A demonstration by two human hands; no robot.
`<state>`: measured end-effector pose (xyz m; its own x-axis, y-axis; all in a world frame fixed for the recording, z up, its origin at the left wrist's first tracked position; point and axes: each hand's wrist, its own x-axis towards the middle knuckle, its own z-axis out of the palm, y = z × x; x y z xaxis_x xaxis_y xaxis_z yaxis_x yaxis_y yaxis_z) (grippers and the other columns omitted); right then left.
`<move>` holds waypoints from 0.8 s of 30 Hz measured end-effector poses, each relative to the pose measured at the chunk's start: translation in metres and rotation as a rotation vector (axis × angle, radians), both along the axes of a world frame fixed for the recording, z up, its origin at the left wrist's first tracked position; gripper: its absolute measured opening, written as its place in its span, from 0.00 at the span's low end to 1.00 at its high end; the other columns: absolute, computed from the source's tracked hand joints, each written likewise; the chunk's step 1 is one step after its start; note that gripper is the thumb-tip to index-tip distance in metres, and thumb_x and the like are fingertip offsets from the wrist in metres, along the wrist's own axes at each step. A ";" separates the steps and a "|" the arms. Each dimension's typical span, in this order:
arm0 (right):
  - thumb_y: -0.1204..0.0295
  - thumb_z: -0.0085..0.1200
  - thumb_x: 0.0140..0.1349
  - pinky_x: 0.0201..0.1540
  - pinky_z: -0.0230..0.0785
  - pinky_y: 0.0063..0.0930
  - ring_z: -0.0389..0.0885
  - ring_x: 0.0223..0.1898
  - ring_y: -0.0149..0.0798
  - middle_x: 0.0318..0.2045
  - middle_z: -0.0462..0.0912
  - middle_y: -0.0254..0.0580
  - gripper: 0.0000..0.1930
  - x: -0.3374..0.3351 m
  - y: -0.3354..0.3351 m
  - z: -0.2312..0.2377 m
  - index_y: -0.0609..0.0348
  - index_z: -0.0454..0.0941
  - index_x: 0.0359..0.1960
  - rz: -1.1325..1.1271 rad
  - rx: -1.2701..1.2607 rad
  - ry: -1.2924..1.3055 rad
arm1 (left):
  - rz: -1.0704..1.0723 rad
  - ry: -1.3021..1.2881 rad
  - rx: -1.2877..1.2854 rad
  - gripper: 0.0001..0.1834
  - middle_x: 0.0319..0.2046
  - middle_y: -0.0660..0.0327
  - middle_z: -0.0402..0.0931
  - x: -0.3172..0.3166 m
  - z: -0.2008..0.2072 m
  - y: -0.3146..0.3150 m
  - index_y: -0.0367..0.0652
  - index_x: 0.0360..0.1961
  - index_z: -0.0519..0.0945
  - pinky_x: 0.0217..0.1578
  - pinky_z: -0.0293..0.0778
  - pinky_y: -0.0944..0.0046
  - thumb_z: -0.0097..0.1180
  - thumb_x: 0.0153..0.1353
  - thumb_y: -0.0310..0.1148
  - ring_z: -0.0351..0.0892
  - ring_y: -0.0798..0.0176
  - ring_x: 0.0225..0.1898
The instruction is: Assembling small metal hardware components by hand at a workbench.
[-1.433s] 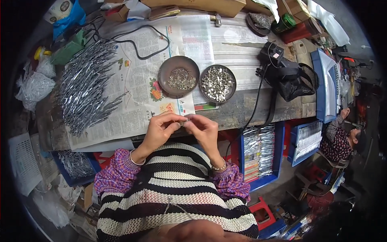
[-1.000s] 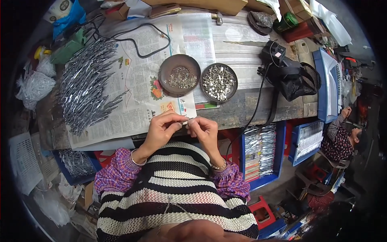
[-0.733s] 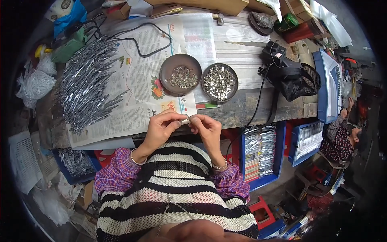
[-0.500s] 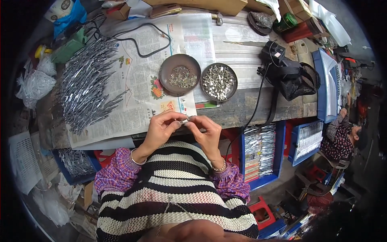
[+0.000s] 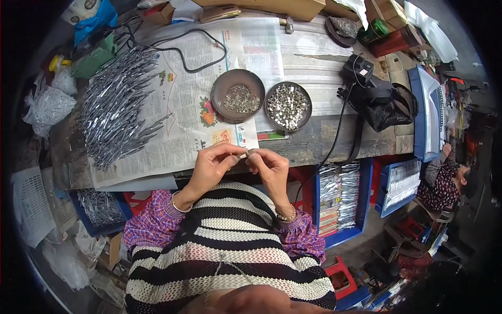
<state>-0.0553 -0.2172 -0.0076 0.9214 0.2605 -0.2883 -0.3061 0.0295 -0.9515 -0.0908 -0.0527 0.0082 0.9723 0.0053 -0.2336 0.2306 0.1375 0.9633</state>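
My left hand and my right hand meet over the front edge of the bench, thumbs and forefingers pinched close together. Between the fingertips is a small shiny metal piece, mostly covered by the fingers; its exact kind cannot be made out. Just beyond my hands stands a brown round dish with small wire-like metal parts in it. To its right is a dark round dish holding many small silvery disc-like pieces. A large heap of thin pointed metal strips lies on the newspaper at the left.
Newspaper covers the bench's left half. A black cable curls across it. At right lie a black adapter and a mesh bag. Blue trays of metal strips stand below the bench edge. A person sits far right.
Both hands stay together at nearly the same place. The right fingers have curled in more around the small piece, which shows less now. The whole view has shifted slightly.
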 end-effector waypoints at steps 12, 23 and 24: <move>0.79 0.57 0.54 0.24 0.67 0.16 0.76 0.22 0.23 0.24 0.81 0.37 0.05 0.000 -0.001 0.004 0.67 0.80 0.32 0.007 -0.142 -0.188 | -0.032 0.076 -0.226 0.11 0.32 0.66 0.73 0.001 -0.004 -0.001 0.35 0.44 0.75 0.26 0.63 0.78 0.50 0.60 0.22 0.65 0.79 0.26; 0.79 0.59 0.52 0.24 0.68 0.17 0.77 0.22 0.26 0.24 0.80 0.39 0.05 0.001 0.001 0.010 0.66 0.80 0.30 0.003 -0.208 -0.352 | -0.034 0.017 -0.079 0.11 0.31 0.66 0.73 0.001 0.002 -0.003 0.34 0.44 0.76 0.28 0.66 0.77 0.50 0.60 0.21 0.68 0.77 0.28; 0.79 0.60 0.52 0.24 0.68 0.17 0.77 0.22 0.26 0.24 0.80 0.39 0.05 0.001 0.002 0.011 0.66 0.80 0.30 0.003 -0.208 -0.360 | -0.018 -0.038 -0.011 0.11 0.31 0.65 0.74 0.001 0.003 -0.004 0.35 0.43 0.76 0.29 0.68 0.76 0.51 0.59 0.21 0.70 0.75 0.28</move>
